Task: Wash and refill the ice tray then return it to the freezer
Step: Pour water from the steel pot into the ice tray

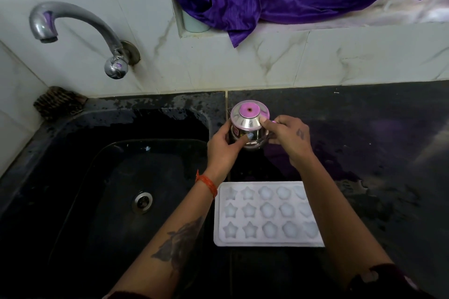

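Observation:
A white ice tray (264, 213) with star and flower shaped moulds lies flat on the dark counter beside the sink, partly covered by my right forearm. Behind it stands a small steel pot (247, 126) with a steel lid that reflects pink on top. My left hand (224, 148) grips the pot's body from the left, thumb across its front. My right hand (289, 138) pinches the lid's edge from the right.
A black sink (116, 177) with a steel drain (143, 201) fills the left. A chrome tap (73, 24) juts from the tiled wall above it. A scrub brush (58, 103) sits in the back left corner. Purple cloth (243, 0) hangs from the window ledge. The black counter (376, 153) is wet.

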`<state>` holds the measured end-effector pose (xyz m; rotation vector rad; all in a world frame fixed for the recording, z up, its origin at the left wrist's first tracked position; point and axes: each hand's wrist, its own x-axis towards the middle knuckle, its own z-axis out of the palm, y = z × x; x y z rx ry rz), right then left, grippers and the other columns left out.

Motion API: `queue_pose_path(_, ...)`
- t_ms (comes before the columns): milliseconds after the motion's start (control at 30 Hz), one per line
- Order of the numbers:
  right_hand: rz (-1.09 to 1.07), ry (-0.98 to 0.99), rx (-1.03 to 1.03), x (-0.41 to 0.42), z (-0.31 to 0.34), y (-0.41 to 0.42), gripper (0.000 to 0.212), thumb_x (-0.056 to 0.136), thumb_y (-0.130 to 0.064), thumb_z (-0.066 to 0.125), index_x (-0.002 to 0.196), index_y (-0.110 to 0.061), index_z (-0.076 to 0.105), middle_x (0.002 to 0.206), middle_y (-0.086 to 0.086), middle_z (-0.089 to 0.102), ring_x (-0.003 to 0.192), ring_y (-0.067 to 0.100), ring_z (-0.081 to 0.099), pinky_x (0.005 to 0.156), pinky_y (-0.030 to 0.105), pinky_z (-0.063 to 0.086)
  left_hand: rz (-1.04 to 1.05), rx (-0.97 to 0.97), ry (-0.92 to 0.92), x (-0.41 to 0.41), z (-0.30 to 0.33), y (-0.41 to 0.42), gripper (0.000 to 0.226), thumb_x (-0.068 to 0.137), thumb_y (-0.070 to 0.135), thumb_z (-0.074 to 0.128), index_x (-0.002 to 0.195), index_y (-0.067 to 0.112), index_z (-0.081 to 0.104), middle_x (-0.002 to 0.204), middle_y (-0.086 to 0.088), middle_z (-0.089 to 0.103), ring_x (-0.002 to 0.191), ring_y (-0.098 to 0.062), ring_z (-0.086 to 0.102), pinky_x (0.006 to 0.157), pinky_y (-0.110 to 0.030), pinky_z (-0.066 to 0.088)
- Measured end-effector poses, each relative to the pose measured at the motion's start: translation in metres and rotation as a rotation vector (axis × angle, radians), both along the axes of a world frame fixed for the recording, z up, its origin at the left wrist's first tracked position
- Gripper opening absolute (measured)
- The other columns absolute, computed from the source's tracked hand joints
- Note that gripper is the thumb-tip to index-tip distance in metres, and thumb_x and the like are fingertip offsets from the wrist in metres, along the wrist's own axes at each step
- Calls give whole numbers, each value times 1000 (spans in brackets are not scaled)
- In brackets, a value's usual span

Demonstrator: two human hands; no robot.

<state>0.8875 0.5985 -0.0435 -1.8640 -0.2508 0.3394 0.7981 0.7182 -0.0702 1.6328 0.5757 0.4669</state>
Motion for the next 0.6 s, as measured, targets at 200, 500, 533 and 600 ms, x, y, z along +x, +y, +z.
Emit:
queue_pose_path(200,13,-39,1,-25,18,-25,35,64,-55,70,53,-23,63,67,9,69,73,26,70,79,50,56,27,-15,-32,-29,7,-25,54,79,14,76,130,14,58,117,0,69,110,-12,64,98,-39,51)
queue_pose_path(500,7,-79,-67,-64,31,-61,33,75,-37,72,52,-16,61,69,8,70,75,24,69,81,48,56,74,-25,-33,-75,12,-71,53,73,29,79,123,22,64,105,6,73,100,-7,67,92,-40,54)
queue_pose_path(533,8,-88,-79,-68,32,-64,33,76,-37,72,52,-16,61,69,8,70,76,24,68,82,48,56,76,-28,-32,-80,12,-76,51,72,31,79,121,25,64,101,10,73,97,-4,67,91,-38,55)
queue_pose_path(600,10,-102,-103,-77,35,-70,32,76,-36,71,53,-16,62,69,8,69,77,24,67,81,48,55,79,-46,-36,-89,14,-84,44,74,28,79,115,33,64,93,18,71,89,5,66,89,-34,55)
